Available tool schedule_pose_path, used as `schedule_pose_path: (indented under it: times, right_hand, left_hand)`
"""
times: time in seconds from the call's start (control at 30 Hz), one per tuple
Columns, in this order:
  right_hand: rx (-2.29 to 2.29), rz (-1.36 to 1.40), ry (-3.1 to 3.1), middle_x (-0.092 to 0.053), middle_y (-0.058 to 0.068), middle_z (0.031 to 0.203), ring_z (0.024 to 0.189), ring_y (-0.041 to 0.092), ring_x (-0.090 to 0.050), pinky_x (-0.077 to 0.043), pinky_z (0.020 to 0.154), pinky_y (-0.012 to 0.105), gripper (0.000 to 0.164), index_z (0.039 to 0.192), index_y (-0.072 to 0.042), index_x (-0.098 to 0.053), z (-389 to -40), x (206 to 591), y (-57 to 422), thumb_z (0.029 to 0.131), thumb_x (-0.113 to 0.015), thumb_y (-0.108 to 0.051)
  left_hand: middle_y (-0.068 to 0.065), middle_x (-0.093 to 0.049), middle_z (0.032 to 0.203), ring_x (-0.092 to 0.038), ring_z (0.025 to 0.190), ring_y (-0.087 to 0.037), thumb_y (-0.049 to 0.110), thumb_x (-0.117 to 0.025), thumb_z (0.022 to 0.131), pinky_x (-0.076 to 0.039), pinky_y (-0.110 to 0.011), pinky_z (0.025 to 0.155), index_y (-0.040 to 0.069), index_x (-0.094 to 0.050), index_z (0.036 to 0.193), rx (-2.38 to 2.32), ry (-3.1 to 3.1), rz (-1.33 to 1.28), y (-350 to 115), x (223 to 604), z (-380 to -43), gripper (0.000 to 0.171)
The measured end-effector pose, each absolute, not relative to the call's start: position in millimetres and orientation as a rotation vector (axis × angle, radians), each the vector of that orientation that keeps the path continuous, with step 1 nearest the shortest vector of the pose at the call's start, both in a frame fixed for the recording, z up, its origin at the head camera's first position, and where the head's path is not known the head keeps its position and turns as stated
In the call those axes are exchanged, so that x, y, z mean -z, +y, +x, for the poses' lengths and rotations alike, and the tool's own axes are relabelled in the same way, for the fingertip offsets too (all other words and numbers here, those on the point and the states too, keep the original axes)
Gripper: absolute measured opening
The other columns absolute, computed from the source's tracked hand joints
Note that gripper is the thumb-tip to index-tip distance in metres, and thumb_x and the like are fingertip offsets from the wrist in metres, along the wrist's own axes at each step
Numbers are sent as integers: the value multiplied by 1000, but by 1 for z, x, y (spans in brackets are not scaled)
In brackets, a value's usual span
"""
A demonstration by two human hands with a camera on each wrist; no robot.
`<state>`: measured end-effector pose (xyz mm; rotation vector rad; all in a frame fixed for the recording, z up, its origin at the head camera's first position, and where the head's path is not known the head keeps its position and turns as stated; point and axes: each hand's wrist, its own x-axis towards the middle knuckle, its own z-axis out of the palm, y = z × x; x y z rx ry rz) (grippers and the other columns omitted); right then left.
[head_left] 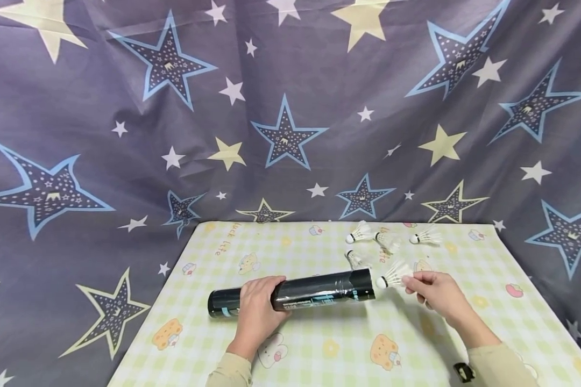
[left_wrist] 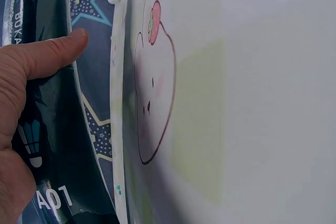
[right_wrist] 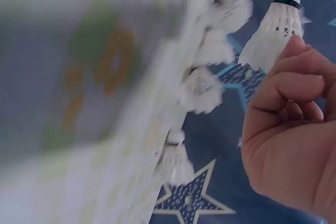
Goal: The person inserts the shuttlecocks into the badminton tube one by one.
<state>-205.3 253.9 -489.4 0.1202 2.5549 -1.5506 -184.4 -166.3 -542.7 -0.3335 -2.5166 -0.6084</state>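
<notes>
My left hand point(head_left: 260, 310) grips a black shuttlecock tube point(head_left: 324, 290) around its body, holding it nearly level above the table, its right end slightly higher. The left wrist view shows the thumb of that hand point(left_wrist: 37, 82) lying across the tube point(left_wrist: 58, 129), near white "A01" lettering. To the right, my right hand point(head_left: 438, 294) pinches a white feather shuttlecock point(head_left: 396, 273) by its feather skirt. Its cork end points left, close to the tube's right end. In the right wrist view this shuttlecock point(right_wrist: 278, 30) has a dark green band below its white cork. The tube's inside is hidden.
Several more shuttlecocks point(head_left: 426, 236) lie on the table behind the tube's right end and my right hand. A checked cloth with cartoon prints covers the table point(head_left: 198, 344). Behind it hangs a dark curtain point(head_left: 310, 75) with star patterns, close to the far edge.
</notes>
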Motion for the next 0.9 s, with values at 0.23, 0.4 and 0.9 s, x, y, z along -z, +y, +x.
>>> schedule_pose_path:
  times: [0.23, 0.4, 0.9]
  right_hand:
    - [1800, 171, 2401, -69, -11, 73, 57, 5, -52, -40, 50, 20, 29, 108, 1, -77, -185, 487, 232, 103, -74, -27]
    - [1835, 161, 2365, -68, -9, 72, 55, 5, -50, -38, 48, 19, 29, 107, 4, -77, -178, 491, 218, 102, -74, -24]
    - [1929, 17, 2237, -65, -2, 79, 52, 7, -43, -37, 50, 20, 28, 108, 2, -68, -159, 496, 177, 103, -73, -25]
  left_hand:
    - [-2, -78, 125, -71, 118, -25, 24, -109, 52, -46, -49, 108, 21, -74, 131, 609, -2525, -315, -168, 543, -184, 87]
    - [-2, -77, 127, -70, 121, -25, 24, -108, 55, -46, -50, 111, 21, -73, 132, 637, -2557, -315, -166, 542, -183, 85]
    - [-1, -78, 126, -71, 119, -25, 21, -109, 53, -46, -49, 109, 22, -74, 131, 645, -2531, -313, -165, 541, -184, 85]
